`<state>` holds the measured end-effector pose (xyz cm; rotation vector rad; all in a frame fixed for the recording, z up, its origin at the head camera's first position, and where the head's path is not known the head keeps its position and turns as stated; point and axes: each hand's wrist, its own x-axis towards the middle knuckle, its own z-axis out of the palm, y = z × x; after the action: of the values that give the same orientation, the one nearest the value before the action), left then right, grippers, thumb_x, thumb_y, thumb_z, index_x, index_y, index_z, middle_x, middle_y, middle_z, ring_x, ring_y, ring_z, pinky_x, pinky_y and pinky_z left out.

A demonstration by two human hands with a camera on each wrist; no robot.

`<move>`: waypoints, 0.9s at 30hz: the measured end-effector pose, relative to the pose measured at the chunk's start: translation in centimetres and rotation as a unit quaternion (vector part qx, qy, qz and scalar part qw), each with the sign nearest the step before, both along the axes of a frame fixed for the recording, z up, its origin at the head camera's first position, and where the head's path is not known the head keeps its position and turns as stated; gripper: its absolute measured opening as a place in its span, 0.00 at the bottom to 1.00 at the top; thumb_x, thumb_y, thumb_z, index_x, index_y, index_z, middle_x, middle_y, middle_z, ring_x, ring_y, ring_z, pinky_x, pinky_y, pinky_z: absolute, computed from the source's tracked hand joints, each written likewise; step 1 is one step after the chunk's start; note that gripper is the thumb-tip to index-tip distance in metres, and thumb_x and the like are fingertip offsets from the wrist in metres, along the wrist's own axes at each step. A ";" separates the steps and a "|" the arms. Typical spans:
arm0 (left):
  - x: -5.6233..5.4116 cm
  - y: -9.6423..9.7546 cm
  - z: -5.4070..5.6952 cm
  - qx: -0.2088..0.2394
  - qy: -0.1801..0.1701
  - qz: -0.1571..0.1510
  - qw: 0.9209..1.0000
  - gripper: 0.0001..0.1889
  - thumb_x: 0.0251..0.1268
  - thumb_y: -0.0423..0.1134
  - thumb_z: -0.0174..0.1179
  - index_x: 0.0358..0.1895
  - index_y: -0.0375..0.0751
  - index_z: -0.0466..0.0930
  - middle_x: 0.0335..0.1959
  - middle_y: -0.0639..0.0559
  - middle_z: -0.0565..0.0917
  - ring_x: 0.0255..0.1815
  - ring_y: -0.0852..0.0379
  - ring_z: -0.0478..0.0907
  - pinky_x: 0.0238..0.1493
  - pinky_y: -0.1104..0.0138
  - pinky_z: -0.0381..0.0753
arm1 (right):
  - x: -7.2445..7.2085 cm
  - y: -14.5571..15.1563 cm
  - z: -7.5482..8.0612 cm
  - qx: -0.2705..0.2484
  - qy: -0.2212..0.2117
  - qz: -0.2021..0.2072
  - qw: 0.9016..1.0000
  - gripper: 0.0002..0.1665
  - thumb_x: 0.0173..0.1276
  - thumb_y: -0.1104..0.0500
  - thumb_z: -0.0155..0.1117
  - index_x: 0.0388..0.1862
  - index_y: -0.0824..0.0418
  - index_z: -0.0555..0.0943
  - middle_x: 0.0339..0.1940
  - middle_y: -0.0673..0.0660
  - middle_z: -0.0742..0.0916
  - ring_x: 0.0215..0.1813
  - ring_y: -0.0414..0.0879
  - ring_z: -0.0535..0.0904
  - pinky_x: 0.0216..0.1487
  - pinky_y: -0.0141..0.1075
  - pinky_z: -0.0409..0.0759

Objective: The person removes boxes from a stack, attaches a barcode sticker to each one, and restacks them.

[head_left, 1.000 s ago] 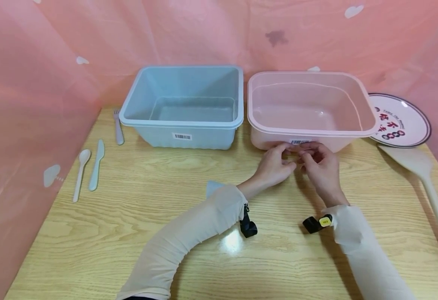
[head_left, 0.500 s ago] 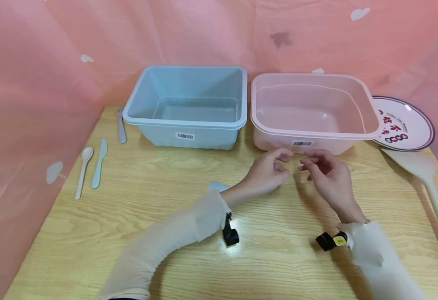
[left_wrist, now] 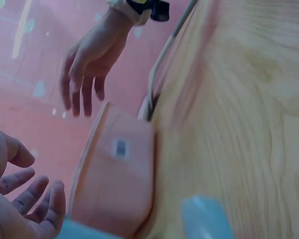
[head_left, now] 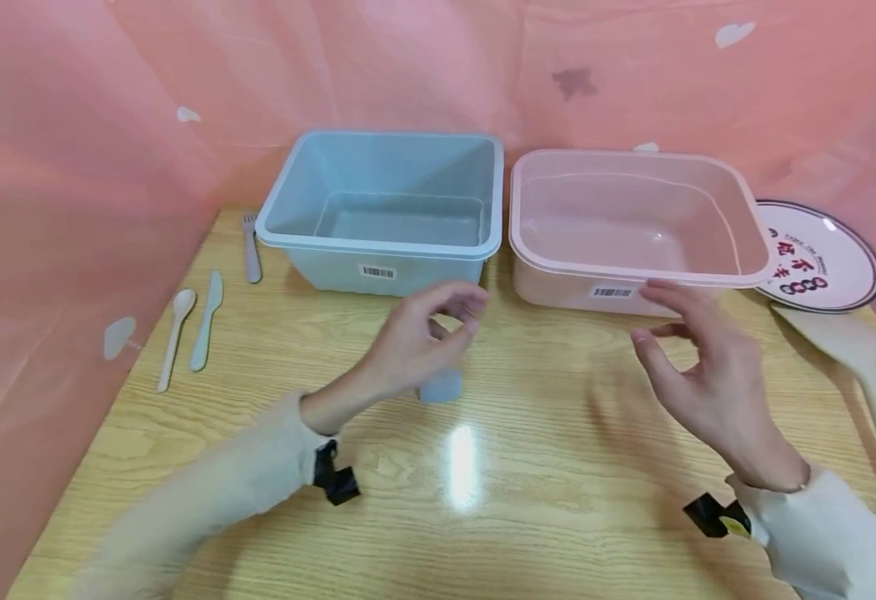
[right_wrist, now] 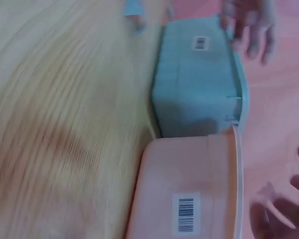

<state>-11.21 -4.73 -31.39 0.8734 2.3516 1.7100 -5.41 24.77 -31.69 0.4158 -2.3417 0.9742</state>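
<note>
My left hand hovers in front of the blue bin, its fingers loosely bent around nothing. Just below that hand a small light-blue object stands on the table, partly covered by the hand; its kind is unclear. My right hand is in the air before the pink bin, thumb and fingers apart, holding nothing. In the left wrist view the light-blue object looks smooth and blurred. Both bins bear a barcode label on the front, and nothing is seen inside either.
On the left lie a purple fork, a white spoon and a pale green knife. A printed plate sits beside the pink bin, with a long-handled spatula in front of it. Pink cloth hangs behind.
My hands were together at the pink bin's front and have drawn apart. The left moved left and uncovered more of the light-blue object; the right moved right and nearer.
</note>
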 end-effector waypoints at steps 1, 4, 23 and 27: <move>-0.1 -0.8 0.3 0.002 0.015 0.015 1.000 0.17 0.61 0.27 0.58 0.55 0.35 0.77 0.48 0.43 0.83 0.47 0.50 0.80 0.38 0.66 0.84 | -0.2 0.2 0.1 0.011 0.025 -0.005 1.000 0.23 0.62 0.62 0.63 0.55 0.69 0.79 0.57 0.66 0.82 0.49 0.20 0.74 0.51 0.14 0.70; -0.6 -3.2 1.0 0.003 0.052 0.065 0.997 0.17 0.61 0.27 0.60 0.55 0.33 0.77 0.51 0.41 0.82 0.52 0.46 0.78 0.43 0.63 0.83 | -0.7 1.3 0.6 0.029 0.080 -0.034 0.996 0.34 0.62 0.45 0.61 0.56 0.70 0.79 0.62 0.69 0.79 0.55 0.38 0.77 0.55 0.15 0.67; -8.1 -13.2 2.4 -0.015 -0.061 0.302 0.951 0.32 0.64 0.44 0.62 0.71 0.49 0.64 0.70 0.47 0.63 0.66 0.50 0.63 0.65 0.58 0.67 | -5.3 10.9 2.1 -0.171 -0.247 -0.254 0.919 0.38 0.69 0.56 0.59 0.73 0.36 0.57 0.77 0.47 0.60 0.72 0.38 0.62 0.69 0.26 0.65; -9.7 -14.0 1.8 -0.003 -0.115 0.309 0.944 0.33 0.65 0.47 0.60 0.73 0.54 0.60 0.72 0.50 0.63 0.66 0.52 0.64 0.61 0.61 0.70 | -7.4 12.2 0.9 -0.190 -0.295 -0.234 0.907 0.40 0.69 0.56 0.58 0.75 0.40 0.55 0.76 0.51 0.63 0.64 0.36 0.69 0.47 0.15 0.73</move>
<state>-20.88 -18.68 -29.55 -0.1048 2.6153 1.8568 -12.77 36.96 -30.77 -0.6591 -2.4734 1.3959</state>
